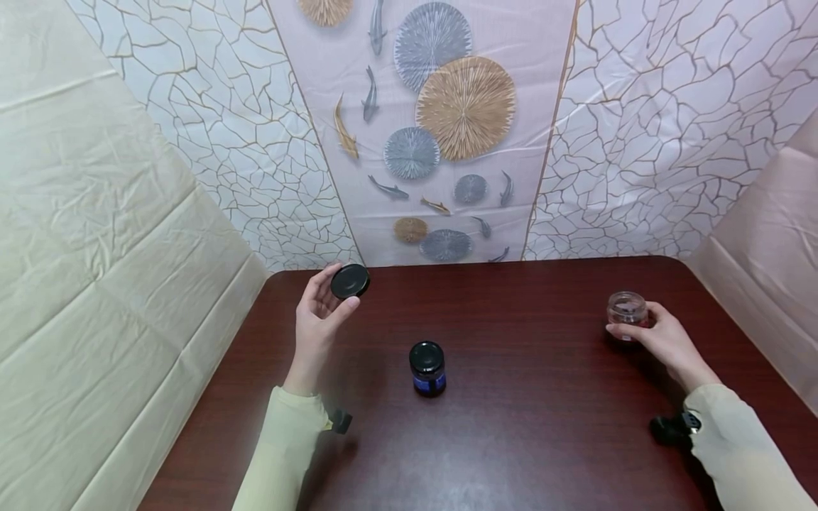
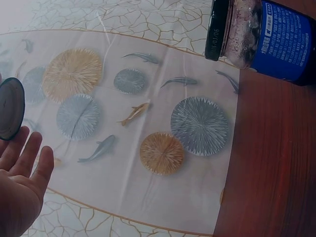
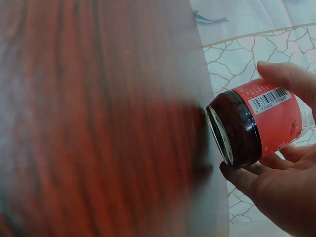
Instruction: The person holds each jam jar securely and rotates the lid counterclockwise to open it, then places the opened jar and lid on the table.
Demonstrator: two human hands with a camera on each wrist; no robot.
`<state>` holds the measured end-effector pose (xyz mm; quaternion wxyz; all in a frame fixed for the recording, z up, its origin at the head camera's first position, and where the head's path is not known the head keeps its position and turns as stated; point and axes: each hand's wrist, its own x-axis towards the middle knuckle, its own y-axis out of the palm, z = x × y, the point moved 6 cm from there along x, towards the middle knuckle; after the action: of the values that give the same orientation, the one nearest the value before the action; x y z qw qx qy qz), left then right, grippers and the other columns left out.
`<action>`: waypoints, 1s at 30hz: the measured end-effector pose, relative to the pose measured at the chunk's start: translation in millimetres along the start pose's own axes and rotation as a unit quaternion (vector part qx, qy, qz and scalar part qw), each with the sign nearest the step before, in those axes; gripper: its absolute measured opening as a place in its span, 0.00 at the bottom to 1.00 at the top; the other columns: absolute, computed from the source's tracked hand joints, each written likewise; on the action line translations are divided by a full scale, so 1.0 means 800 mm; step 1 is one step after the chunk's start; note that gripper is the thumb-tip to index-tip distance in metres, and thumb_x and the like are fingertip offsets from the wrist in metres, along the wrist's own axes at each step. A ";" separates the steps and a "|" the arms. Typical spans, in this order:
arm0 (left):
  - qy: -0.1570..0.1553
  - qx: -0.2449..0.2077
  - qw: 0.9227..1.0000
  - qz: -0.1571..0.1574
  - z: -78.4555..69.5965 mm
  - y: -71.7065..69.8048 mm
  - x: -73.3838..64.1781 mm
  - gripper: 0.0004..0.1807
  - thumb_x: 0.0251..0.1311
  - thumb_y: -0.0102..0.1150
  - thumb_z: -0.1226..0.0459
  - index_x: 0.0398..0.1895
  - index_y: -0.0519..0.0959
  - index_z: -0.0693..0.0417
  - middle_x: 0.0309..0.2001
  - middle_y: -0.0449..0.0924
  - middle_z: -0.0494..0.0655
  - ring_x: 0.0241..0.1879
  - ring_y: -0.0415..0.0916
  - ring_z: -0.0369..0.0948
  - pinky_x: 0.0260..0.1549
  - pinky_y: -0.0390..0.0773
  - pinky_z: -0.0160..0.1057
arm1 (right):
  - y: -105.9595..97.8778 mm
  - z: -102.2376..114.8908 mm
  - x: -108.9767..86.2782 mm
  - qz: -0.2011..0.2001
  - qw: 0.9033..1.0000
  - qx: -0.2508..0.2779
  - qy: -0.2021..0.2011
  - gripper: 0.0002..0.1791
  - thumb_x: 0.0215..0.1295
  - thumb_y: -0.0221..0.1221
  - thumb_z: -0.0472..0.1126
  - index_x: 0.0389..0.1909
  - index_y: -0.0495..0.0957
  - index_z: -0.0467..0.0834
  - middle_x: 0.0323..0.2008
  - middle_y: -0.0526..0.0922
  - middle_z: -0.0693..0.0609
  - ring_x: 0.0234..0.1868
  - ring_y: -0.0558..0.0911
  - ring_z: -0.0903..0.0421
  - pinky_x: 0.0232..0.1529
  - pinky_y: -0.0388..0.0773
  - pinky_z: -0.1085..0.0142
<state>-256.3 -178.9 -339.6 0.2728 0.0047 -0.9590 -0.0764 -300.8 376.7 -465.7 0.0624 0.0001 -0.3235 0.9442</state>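
My left hand (image 1: 314, 326) pinches a round black jar lid (image 1: 350, 282) by its edge between thumb and fingers, raised above the left part of the table. The left wrist view catches only part of this lid (image 2: 11, 108), at the left edge. Over at the right, my right hand (image 1: 671, 345) grips a lidless glass jar (image 1: 627, 308), fingers and thumb round its sides. Seen from the right wrist, this jar has a red label (image 3: 276, 116) with a barcode and dark contents toward its base. Between the hands stands another jar (image 1: 427, 369), blue-labelled and capped with a black lid.
The dark reddish wooden table (image 1: 511, 433) ends at a patterned cloth backdrop (image 1: 441, 142). Plain pale cloth walls (image 1: 128, 284) rise on both sides. Small black devices (image 1: 341, 421) sit at both wrists.
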 end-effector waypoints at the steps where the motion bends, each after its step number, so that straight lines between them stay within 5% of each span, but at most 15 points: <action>1: -0.001 0.000 1.000 -0.001 0.001 0.000 0.000 0.31 0.60 0.61 0.79 0.68 0.68 0.64 0.65 0.75 0.52 0.62 0.74 0.44 0.60 0.75 0.37 | 0.000 -0.001 0.000 0.000 1.000 0.001 0.000 0.42 0.63 0.69 0.52 0.65 0.62 0.27 0.58 0.72 0.30 0.47 0.71 0.52 0.39 0.65 0.72; 12: -0.002 0.001 1.000 0.003 0.003 0.000 -0.001 0.31 0.60 0.62 0.78 0.68 0.69 0.62 0.65 0.74 0.53 0.62 0.74 0.45 0.61 0.74 0.38 | -0.005 -0.005 -0.004 -0.009 1.000 0.014 -0.008 0.39 0.62 0.71 0.49 0.61 0.63 0.28 0.51 0.76 0.36 0.38 0.69 0.72 0.36 0.67 0.77; 30: -0.007 0.010 1.000 0.000 0.002 0.002 -0.001 0.32 0.60 0.63 0.77 0.69 0.68 0.63 0.64 0.75 0.52 0.61 0.74 0.45 0.61 0.74 0.37 | -0.007 -0.007 -0.011 0.017 0.999 0.029 -0.014 0.42 0.63 0.69 0.46 0.63 0.58 0.25 0.55 0.73 0.29 0.37 0.69 0.76 0.35 0.69 0.77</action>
<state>-256.7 -177.0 -341.2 0.2660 0.0068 -0.9616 -0.0673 -290.9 383.5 -466.6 0.0417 0.0096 -0.2966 0.9540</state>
